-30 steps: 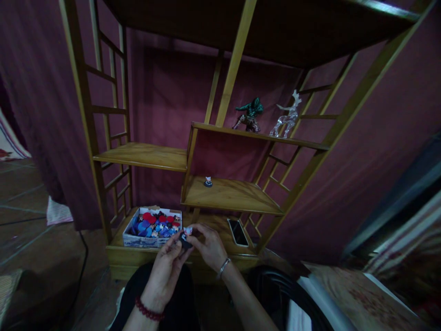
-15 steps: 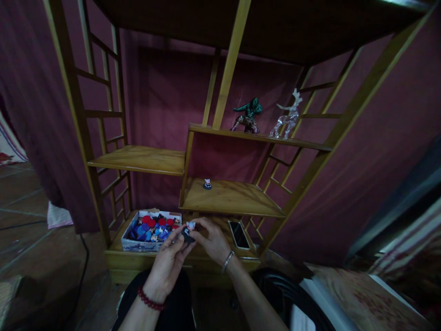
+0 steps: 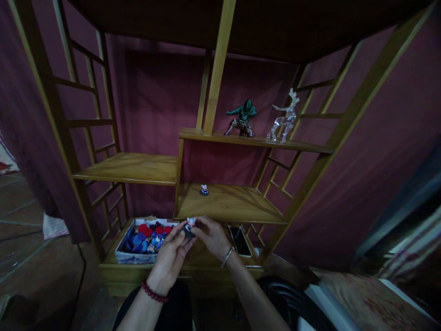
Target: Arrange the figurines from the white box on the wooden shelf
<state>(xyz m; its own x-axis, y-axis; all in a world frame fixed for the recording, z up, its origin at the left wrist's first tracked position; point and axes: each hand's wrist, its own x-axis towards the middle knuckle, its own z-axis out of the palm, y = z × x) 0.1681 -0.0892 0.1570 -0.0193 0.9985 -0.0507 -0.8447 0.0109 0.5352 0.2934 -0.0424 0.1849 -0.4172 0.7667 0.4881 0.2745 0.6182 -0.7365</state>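
In the head view, the left hand point(image 3: 171, 256), with a dark-red bead bracelet point(image 3: 154, 293) at its wrist, is partly closed, its thumb and fingers gripping the base of a small white-headed figurine on a round black base point(image 3: 189, 226). The right hand point(image 3: 212, 239), with a silver-coloured bangle point(image 3: 228, 256), is bent nearly closed, thumb and fingertips pinching the same figurine from its 3 o'clock side. Directions are taken from this figurine, which is held upright in front of the wooden shelf unit. A second small white-headed figurine on a dark round base point(image 3: 204, 190) stands on the middle shelf point(image 3: 234, 204) at 1 o'clock. Between 8 and 9 o'clock, near the left hand, sits an open cardboard box point(image 3: 136, 259) of red, blue and black pieces point(image 3: 144, 240). Between 3 and 4 o'clock lies a white-edged phone with a black screen point(image 3: 240, 241).
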